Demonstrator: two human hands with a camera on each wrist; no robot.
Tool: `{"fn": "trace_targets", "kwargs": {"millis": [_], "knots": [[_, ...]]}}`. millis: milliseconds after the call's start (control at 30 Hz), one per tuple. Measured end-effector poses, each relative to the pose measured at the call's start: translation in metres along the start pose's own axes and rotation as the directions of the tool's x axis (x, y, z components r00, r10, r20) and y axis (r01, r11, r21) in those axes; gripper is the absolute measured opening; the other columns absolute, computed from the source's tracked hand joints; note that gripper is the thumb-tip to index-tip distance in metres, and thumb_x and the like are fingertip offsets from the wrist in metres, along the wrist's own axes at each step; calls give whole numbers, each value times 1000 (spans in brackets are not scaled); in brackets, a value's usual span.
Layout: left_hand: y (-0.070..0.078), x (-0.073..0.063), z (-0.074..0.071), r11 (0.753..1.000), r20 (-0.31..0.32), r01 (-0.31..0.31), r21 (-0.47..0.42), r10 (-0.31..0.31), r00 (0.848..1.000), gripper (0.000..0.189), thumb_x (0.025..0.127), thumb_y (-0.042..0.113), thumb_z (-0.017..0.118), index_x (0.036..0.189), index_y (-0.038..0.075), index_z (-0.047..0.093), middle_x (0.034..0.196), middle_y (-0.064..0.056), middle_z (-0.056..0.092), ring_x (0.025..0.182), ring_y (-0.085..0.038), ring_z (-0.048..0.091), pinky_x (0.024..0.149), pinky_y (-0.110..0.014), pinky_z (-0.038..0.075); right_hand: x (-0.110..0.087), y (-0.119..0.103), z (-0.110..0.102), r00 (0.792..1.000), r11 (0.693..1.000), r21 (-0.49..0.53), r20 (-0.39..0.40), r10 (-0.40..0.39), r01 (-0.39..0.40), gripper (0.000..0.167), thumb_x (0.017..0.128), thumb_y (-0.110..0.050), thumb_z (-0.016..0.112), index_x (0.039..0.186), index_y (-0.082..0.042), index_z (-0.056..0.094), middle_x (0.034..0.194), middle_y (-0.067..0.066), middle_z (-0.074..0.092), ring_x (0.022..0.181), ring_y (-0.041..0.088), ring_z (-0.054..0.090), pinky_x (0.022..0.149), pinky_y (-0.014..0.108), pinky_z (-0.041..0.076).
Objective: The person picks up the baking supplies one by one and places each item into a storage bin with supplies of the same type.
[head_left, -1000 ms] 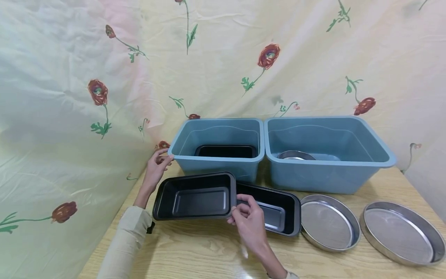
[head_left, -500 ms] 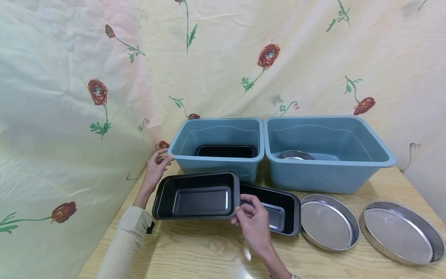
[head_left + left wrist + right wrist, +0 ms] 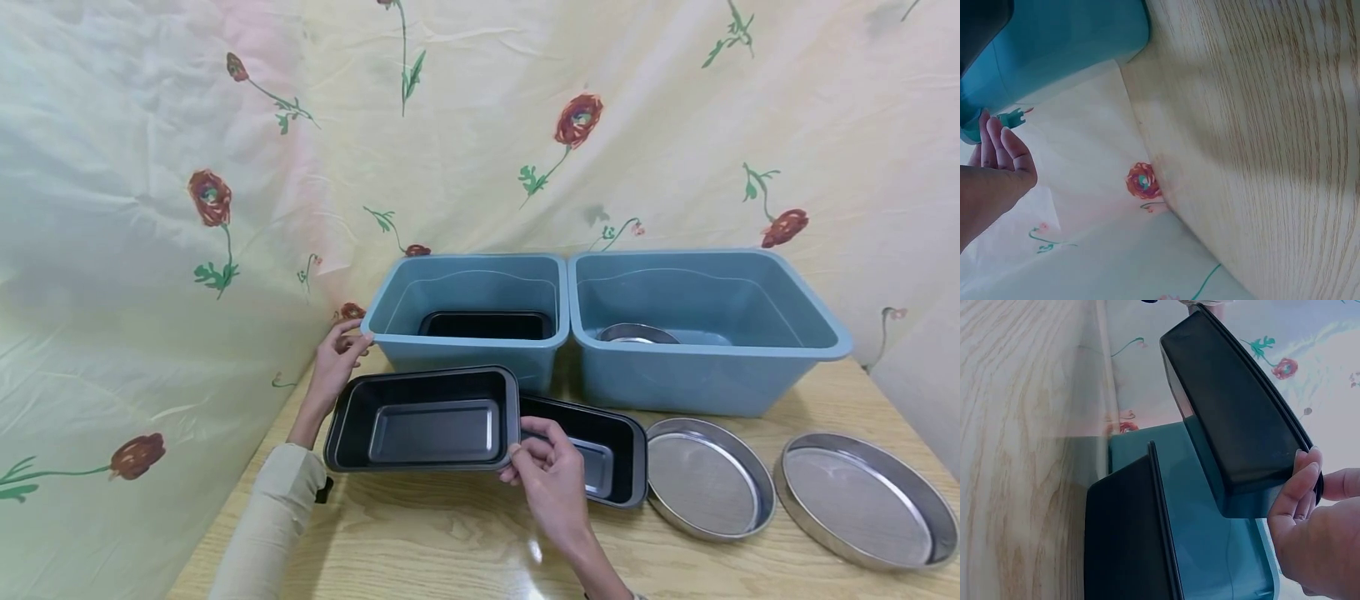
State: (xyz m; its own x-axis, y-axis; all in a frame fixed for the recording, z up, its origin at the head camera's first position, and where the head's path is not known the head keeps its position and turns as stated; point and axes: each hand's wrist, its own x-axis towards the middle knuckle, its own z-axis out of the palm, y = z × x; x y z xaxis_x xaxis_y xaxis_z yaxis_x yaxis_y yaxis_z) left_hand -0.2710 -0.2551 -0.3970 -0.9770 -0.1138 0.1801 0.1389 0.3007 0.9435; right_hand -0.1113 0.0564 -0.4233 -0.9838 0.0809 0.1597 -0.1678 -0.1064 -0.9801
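A black loaf pan (image 3: 435, 429) hangs raised above the table, its inside facing the head camera. My right hand (image 3: 551, 483) pinches its right end by the rim, thumb on the near side and fingers underneath. In the right wrist view the pan's dark outer wall (image 3: 1229, 406) shows above the table. A second black loaf pan (image 3: 600, 462) lies on the table behind my right hand, partly covered. My left hand (image 3: 337, 358) grips the front left rim corner of the left blue bin (image 3: 465, 354). Inside that bin lies another black loaf pan (image 3: 486, 325).
A wider blue bin (image 3: 697, 379) stands right beside the left one, with a round metal pan (image 3: 637, 334) in it. Two round metal pans (image 3: 705, 479) lie at the right on the wooden table (image 3: 420, 542). Flowered cloth (image 3: 465, 167) hangs behind and at the left.
My right hand has shifted slightly to the right with the raised loaf pan, whose right end has moved a little right and up. My left hand has stayed at the bin's corner.
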Motion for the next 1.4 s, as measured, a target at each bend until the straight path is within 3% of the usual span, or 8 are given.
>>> {"fn": "trace_targets", "kwargs": {"millis": [100, 500, 633, 1033, 1400], "knots": [[0, 0, 0, 1000, -1, 4, 2, -4, 1000, 48, 105, 26, 64, 146, 2, 52, 113, -14, 69, 98, -24, 62, 83, -33, 49, 0, -1, -1, 1000, 1000, 5, 0, -4, 4, 34, 94, 15, 57, 127, 8, 55, 86, 24, 69, 64, 17, 67, 65, 27, 57], [0, 5, -3, 999, 14, 49, 11, -49, 999, 49, 106, 19, 61, 148, -2, 48, 113, -13, 70, 94, -17, 61, 85, -35, 50, -1, -5, -2, 998, 998, 28, -5, -62, 62, 30, 94, 16, 57, 124, 10, 56, 82, 22, 69, 62, 17, 66, 62, 25, 56], [-1, 3, -2, 999, 10, 38, -3, -38, 999, 49, 106, 22, 62, 148, 0, 50, 115, -13, 70, 94, -17, 61, 87, -39, 49, -2, -6, -4, 998, 997, 19, -13, -69, 69, 31, 94, 16, 57, 124, 10, 56, 81, 22, 69, 62, 17, 66, 62, 25, 56], [-1, 1, -1, 1000, 3, -3, 1, 3, 1000, 48, 105, 25, 64, 146, 2, 52, 117, -17, 69, 97, -22, 63, 81, -30, 49, -3, -11, -10, 996, 995, 22, -22, -92, 92, 30, 95, 16, 57, 124, 11, 56, 84, 27, 68, 62, 17, 67, 62, 26, 57], [-4, 3, -2, 999, 4, 0, -40, 0, 1000, 48, 104, 22, 65, 146, 1, 53, 107, -6, 71, 94, -19, 62, 79, -24, 48, -2, -18, -13, 988, 988, 43, -51, -144, 146, 27, 94, 16, 57, 121, 12, 57, 81, 26, 69, 58, 16, 65, 58, 25, 55]]}}
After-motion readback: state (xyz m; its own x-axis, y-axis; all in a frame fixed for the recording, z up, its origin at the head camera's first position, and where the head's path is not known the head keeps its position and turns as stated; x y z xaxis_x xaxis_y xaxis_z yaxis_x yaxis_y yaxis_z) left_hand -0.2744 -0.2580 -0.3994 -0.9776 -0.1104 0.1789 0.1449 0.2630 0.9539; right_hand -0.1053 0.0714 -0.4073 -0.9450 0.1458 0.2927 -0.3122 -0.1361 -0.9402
